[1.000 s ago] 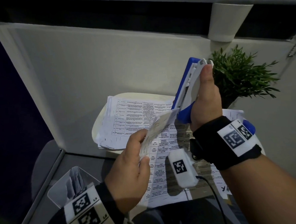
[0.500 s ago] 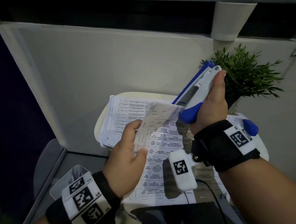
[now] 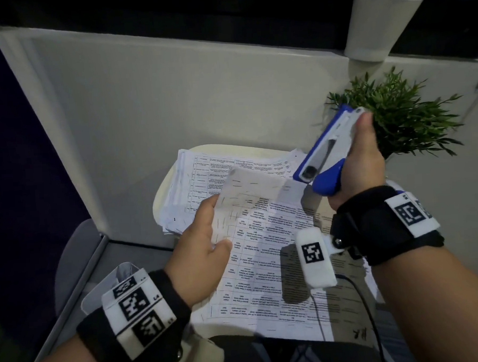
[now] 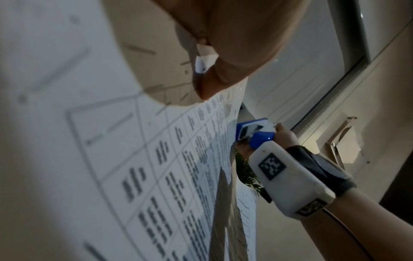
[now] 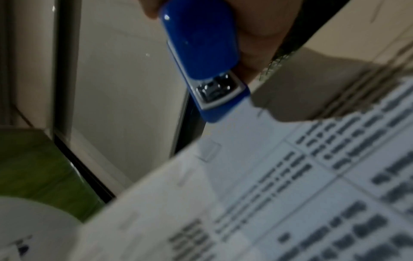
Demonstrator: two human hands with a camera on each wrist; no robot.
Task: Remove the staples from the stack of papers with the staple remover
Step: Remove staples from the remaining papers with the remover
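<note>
The right hand [image 3: 361, 157] is curled around a blue and white plastic staple remover shaped like a small stapler [image 3: 326, 151], thumb lying along its white side and the tool tilted so that its far end points up toward the far right. Its near, lower nose sits at the upper right corner of a raised sheaf of white printed paper [image 3: 249, 191], and in the right wrist view the blue nose [image 5: 214, 98] touches the edge of that sheaf [image 5: 257, 176], where small staple marks show in the margin. The left hand [image 3: 203, 254] pinches the sheaf's near left part between thumb and fingers, lifting it off the pages beneath; in the left wrist view the thumb [image 4: 221, 74] presses onto the printed page [image 4: 156, 167], with the remover [image 4: 254, 132] at the sheet's far edge.

Under the lifted sheaf lies a spread stack of white pages printed with tables [image 3: 268, 279], resting on a pale rounded tray-like surface [image 3: 161, 196], with more loose pages fanned out at the far left of it. Both wrists wear black bands with white coded tags, and a black cable [image 3: 363, 299] runs from the right wrist unit across the near pages. A green leafy plant [image 3: 403, 117] stands at the far right, just behind the right hand, in front of a pale wall panel [image 3: 172, 101].
</note>
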